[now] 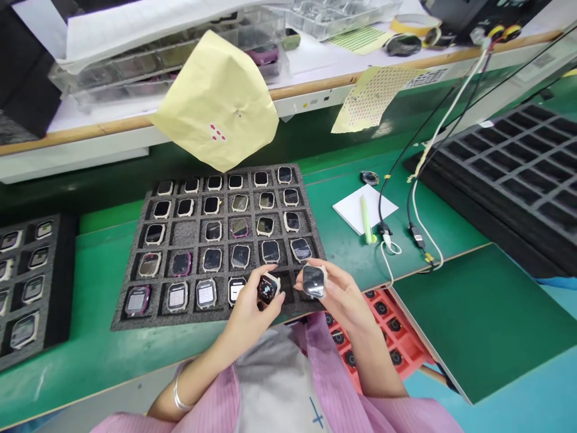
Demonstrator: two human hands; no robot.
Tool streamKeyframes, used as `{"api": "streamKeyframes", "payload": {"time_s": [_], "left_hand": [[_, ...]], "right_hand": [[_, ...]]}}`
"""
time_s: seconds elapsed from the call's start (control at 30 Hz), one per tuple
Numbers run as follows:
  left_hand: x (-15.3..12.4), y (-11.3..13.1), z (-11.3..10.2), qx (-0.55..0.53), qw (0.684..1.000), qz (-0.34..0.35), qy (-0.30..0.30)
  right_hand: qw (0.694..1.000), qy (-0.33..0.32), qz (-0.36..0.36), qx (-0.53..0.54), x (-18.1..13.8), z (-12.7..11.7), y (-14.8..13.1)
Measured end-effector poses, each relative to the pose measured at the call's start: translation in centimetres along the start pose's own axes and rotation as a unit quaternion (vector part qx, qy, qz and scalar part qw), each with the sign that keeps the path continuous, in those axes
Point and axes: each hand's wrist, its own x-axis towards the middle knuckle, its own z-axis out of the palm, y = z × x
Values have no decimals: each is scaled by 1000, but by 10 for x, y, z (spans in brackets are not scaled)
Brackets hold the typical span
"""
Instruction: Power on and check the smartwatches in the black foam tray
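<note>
My left hand [255, 300] is closed around a smartwatch [268, 288] with a pale case and a lit screen. Between the fingers of my right hand [345, 294] is a second smartwatch [314, 281], pale-cased, its screen dark and reflecting light. Both watches are held over the front right corner of a dark grey foam tray [183, 233]. Rows of strapless watch bodies sit in the tray's compartments, mostly pale with a few purple ones. Several in the front row, such as a watch [206, 293] left of my hand, show bright screens.
More watches fill a black foam tray [67, 270] at left. Stacked black trays [491, 198] stand at right. Cables [417, 222], white paper [345, 207] and a green pen [365, 216] lie nearby. Yellow sheets [216, 102] hang from the shelf; a red tray [408, 337] is below.
</note>
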Motion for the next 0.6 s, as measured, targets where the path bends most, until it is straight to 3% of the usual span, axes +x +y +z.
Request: {"api": "streamKeyframes", "payload": {"time_s": [0.23,0.4,0.6], "left_hand": [[-1,-1,-1,-33,999,25,-6],[-2,-3,-3,-59,997,42,0],[-2,0,-3,-41,998,18,-35]], "right_hand": [[997,-49,40,45,-3,3,-3],[997,-40,36,53,-5,5,-3],[998,-40,25,43,-6,3,0]]}}
